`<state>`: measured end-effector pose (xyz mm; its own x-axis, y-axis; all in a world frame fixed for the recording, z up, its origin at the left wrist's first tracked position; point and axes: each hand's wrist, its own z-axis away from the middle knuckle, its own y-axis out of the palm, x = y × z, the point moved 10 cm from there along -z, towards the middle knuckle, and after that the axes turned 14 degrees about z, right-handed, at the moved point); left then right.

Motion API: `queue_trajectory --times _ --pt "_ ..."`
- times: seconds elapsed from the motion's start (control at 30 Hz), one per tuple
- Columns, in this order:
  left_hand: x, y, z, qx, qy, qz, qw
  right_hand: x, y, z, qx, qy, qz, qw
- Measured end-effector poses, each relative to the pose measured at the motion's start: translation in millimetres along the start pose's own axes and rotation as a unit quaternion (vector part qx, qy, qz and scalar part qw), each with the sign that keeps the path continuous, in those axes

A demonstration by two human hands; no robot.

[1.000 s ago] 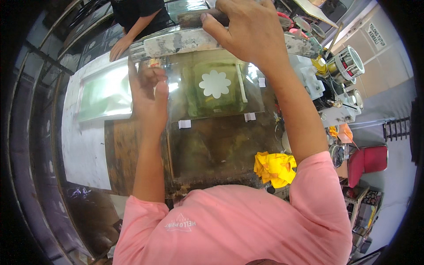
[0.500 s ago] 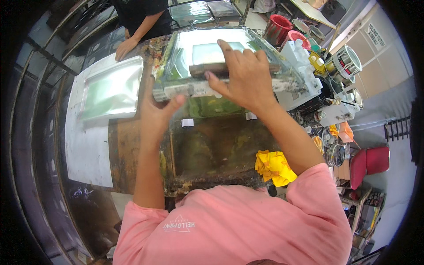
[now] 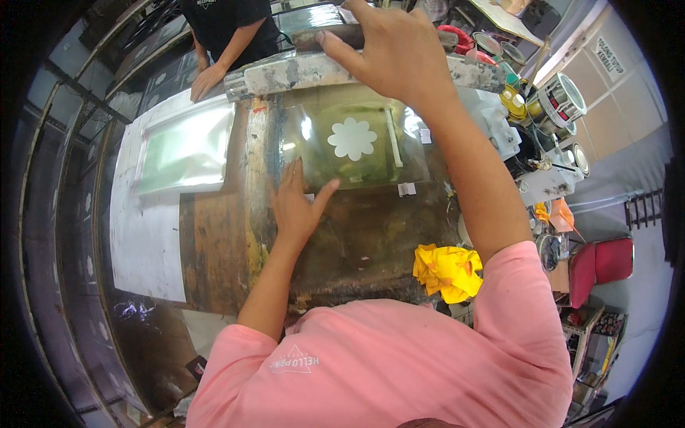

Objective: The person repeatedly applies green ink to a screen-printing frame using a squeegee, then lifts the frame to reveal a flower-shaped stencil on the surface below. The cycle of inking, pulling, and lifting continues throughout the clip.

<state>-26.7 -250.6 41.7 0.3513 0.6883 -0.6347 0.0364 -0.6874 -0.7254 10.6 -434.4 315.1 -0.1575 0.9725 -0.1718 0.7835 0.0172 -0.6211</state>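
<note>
My right hand (image 3: 403,57) is up at the far side, its thumb against the wooden handle of a squeegee (image 3: 342,37) and its fingers curled over it, partly cut off by the picture's edge. A paint-stained screen printing frame (image 3: 285,74) is raised and tilted beneath that hand. On the table lies a clear plastic sheet (image 3: 300,121) bearing a white flower print (image 3: 352,138) and a narrow white strip (image 3: 394,139). My left hand (image 3: 300,207), fingers spread, is at the sheet's near left corner; whether it touches cannot be made out.
Small white tabs (image 3: 407,189) sit along the sheet's edge. A stack of clear sheets (image 3: 185,146) lies on white paper (image 3: 146,250) at left, near a co-worker's hand (image 3: 207,82). A crumpled yellow cloth (image 3: 447,272) lies near right; paint cans (image 3: 559,100) stand beyond.
The screen frame has swung up and away with the squeegee and my right hand, uncovering the flower print. My left hand has left the frame and come nearer, to the sheet's corner.
</note>
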Motion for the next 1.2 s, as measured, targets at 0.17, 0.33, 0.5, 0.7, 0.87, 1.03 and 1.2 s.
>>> queue_trajectory --times 0.17,0.33,0.5,0.7,0.87,1.03,1.2 --pt "2 -36 -48 -0.1 -0.067 0.239 0.964 -12 2 -26 0.047 0.026 -0.041 0.998" --pt "69 -95 -51 -0.193 -0.112 0.305 0.926 -16 7 -30 0.049 0.03 -0.014 0.998" --pt "155 -168 -52 -0.199 -0.12 0.19 0.954 -11 8 -28 0.02 0.017 0.028 0.999" --pt "242 -220 -80 -0.227 -0.159 0.144 0.95 -15 13 -27 0.05 0.032 0.017 0.998" --pt "227 -201 -53 -0.22 -0.099 -0.175 0.955 -13 12 -21 0.046 0.032 0.01 0.998" --pt "223 -135 -28 -0.071 -0.096 -0.218 0.969 -13 14 -24 0.063 0.028 0.002 0.998" --pt "222 -129 -25 -0.075 -0.118 -0.263 0.955 -10 8 -30 0.028 0.014 0.004 1.0"
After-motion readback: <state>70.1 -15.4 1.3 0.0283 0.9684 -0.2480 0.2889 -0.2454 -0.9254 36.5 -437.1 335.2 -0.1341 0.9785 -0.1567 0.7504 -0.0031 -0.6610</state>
